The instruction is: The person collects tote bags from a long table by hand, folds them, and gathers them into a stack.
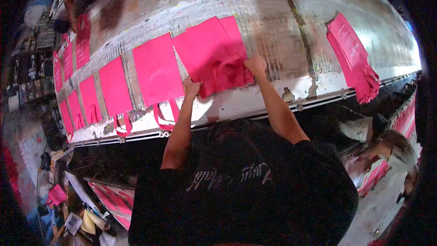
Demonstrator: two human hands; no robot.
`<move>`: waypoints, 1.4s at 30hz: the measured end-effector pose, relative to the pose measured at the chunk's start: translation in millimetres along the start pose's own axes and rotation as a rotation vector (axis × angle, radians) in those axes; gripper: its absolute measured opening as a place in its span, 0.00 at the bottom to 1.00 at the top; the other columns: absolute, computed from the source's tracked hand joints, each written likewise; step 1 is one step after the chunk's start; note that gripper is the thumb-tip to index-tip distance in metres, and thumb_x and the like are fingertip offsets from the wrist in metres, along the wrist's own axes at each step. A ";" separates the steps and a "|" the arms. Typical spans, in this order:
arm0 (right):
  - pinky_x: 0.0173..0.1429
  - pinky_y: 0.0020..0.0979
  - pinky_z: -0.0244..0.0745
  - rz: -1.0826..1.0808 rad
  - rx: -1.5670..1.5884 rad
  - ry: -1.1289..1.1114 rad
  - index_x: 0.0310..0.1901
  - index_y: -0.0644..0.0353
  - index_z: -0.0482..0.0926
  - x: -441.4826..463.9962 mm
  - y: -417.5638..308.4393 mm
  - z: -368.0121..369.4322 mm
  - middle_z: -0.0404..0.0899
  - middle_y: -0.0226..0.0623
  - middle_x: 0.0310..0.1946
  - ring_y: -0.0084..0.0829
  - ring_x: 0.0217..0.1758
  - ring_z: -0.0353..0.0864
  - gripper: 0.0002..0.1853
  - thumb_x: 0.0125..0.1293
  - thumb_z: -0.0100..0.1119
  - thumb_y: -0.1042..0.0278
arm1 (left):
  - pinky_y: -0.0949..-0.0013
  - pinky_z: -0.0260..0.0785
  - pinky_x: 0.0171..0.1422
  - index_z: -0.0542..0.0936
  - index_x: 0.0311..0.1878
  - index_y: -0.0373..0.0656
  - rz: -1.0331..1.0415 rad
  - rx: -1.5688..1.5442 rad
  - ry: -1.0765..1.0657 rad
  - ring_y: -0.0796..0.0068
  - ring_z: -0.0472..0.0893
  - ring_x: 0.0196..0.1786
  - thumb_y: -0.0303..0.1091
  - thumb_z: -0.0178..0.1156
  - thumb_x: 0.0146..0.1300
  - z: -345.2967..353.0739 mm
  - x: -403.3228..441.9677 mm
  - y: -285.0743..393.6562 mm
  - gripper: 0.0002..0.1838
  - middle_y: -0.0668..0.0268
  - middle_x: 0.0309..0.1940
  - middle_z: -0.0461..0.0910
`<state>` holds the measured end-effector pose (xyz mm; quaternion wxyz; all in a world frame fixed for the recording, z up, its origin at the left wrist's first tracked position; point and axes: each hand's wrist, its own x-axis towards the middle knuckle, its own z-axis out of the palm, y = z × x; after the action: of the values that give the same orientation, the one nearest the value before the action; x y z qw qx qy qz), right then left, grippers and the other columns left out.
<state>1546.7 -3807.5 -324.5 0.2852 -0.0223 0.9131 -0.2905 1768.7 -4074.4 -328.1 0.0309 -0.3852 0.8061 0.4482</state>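
Observation:
A bright pink tote bag (pixel 200 48) lies on the long printing table, with another pink layer showing past its upper right corner. Its lower part is bunched up in dark folds between my two hands. My left hand (pixel 191 86) is closed on the bag's lower left edge. On the right edge, my right hand (pixel 256 65) grips the fabric with bent fingers. Just left of it, a flat pink bag (pixel 157 68) lies with its handle loop hanging toward the table's near edge.
More pink bags (pixel 115 86) run in a row leftward. A fanned stack of printed pink bags (pixel 349 52) overhangs the near rail at right. One person's arm (pixel 69 7) reaches in at upper left; another person (pixel 396 150) works at lower right.

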 end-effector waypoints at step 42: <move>0.61 0.44 0.65 -0.769 -0.477 0.047 0.64 0.56 0.63 -49.7 8.1 13.1 0.66 0.47 0.57 0.50 0.60 0.68 0.41 0.48 0.71 0.58 | 0.58 0.73 0.48 0.77 0.48 0.36 0.250 0.363 -0.210 0.52 0.81 0.45 0.46 0.73 0.46 -106.7 -32.1 -85.0 0.30 0.52 0.40 0.82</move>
<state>1596.3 -3797.3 -312.4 0.1226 -0.4185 0.8861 -0.1571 1877.8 -4160.6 -311.1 0.1278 -0.2219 0.9072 0.3338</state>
